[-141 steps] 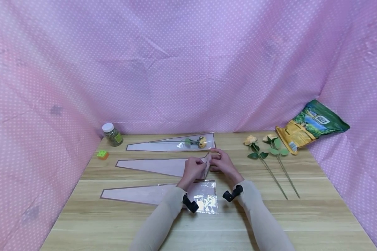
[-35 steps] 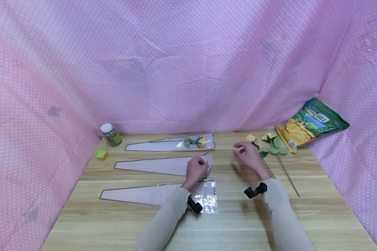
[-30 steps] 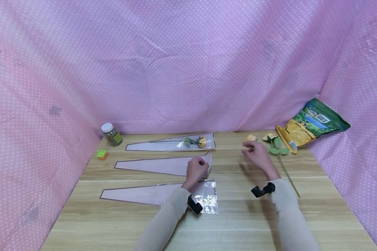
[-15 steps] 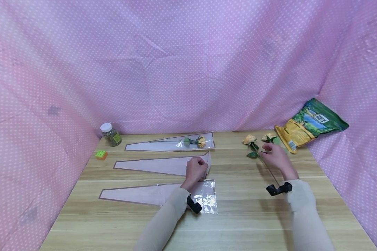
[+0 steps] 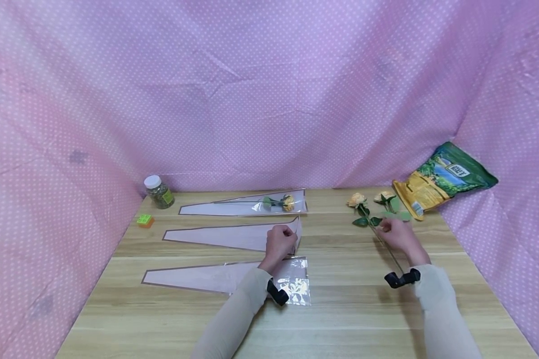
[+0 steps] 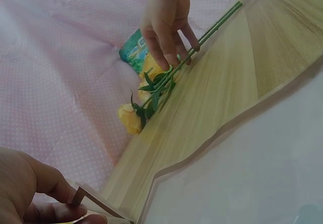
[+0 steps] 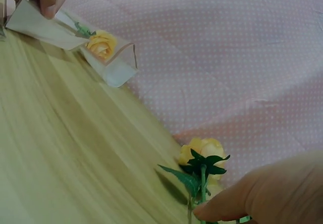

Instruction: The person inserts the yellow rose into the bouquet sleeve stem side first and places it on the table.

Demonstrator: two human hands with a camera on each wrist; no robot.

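At the middle flower sleeve [image 5: 220,235], a white tapered wrapper with a brown border, my left hand [image 5: 280,243] pinches the lifted rim of the wide end. The left wrist view shows that rim [image 6: 96,201] between thumb and finger. On the right, my right hand [image 5: 399,237] pinches the stem of the farther-right yellow rose [image 5: 385,198], whose lower stem is hidden by hand and sleeve. In the right wrist view a fingertip lies against a green stem [image 7: 203,183] under the bloom. Another yellow rose [image 5: 357,200] lies just left of that hand.
Behind is a sleeve [image 5: 197,210] holding a yellow rose [image 5: 288,202]; in front lies a clear-ended sleeve [image 5: 184,279]. A jar [image 5: 161,196] and toy block [image 5: 145,221] stand at left. A green-yellow bag [image 5: 444,179] leans on the pink cloth at right.
My right hand has left the middle sleeve, moved right past the left rose and taken hold of the right rose's stem. The left hand keeps its grip on the sleeve rim.
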